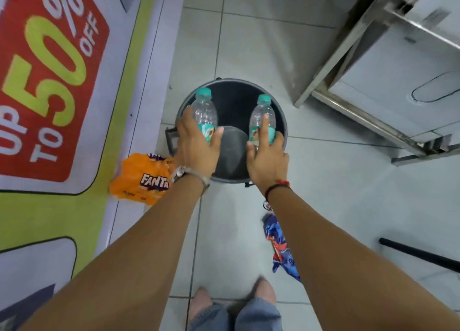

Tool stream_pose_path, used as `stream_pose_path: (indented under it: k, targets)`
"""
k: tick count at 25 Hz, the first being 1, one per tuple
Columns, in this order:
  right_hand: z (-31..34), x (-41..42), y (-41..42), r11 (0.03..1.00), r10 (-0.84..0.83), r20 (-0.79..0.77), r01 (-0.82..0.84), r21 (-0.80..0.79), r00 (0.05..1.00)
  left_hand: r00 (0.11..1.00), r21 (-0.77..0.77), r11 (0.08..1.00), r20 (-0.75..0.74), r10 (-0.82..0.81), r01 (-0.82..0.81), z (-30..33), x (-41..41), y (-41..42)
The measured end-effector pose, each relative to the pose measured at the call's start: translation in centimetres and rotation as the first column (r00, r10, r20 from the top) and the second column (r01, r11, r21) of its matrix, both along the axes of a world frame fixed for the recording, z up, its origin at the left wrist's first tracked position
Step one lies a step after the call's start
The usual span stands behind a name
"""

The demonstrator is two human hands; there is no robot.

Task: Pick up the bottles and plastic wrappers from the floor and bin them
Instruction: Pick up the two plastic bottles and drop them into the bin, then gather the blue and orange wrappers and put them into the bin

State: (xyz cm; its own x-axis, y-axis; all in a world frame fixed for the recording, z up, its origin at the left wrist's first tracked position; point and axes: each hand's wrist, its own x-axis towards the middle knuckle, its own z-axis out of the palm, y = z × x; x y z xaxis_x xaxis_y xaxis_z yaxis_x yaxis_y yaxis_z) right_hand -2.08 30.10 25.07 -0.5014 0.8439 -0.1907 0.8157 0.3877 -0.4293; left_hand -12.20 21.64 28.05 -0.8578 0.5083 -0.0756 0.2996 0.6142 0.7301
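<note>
The big round bin sits on the tiled floor. Both hands are over its open top. The left hand is wrapped around a clear bottle with a green cap. The right hand is wrapped around another bottle. An orange wrapper lies beside the bin. A blue wrapper lies under the right arm.

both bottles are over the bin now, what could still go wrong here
The bottle in the left hand sits over the bin's rim, so it might clip the edge and bounce out when released. The bottle in the right hand looks safer. The orange Fanta wrapper and blue wrapper lie on the floor near the feet, easy to step on or forget.
</note>
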Motion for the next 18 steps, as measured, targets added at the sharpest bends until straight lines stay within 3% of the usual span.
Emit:
stream_pose_path:
  k: [5, 11, 14, 16, 18]
  targets:
    - [-5.1, -0.8, 0.5, 0.998, -0.043, 0.139, 0.05, -0.049, 0.989, 0.989, -0.127, 0.985, -0.074, -0.13, 0.12, -4.5, 0.4, 2.6]
    - [-6.4, 4.5, 0.6, 0.994, -0.102, -0.068, 0.104, 0.023, 0.993, 0.971, -0.223, 0.971, -0.201, -0.129, 0.083, -6.4, 1.1, 3.6]
    - [-7.5, 11.3, -0.7, 0.984, -0.18, 0.006, 0.18, 0.01, 0.984, 0.953, -0.184, 0.978, -0.266, -0.141, 0.094, -6.6, 4.7, 2.9]
    - [-8.9, 17.0, -2.3, 0.972, -0.228, 0.128, 0.233, -0.027, 0.965, 0.88, -0.176, 0.937, -0.328, -0.344, 0.3, -7.3, 9.2, 2.5]
    - [-10.7, 22.0, -4.4, 0.95, -0.27, 0.245, 0.299, -0.088, 0.931, 0.69, -0.22, 0.799, -0.41, -0.596, 0.559, -8.8, 13.9, 1.9]
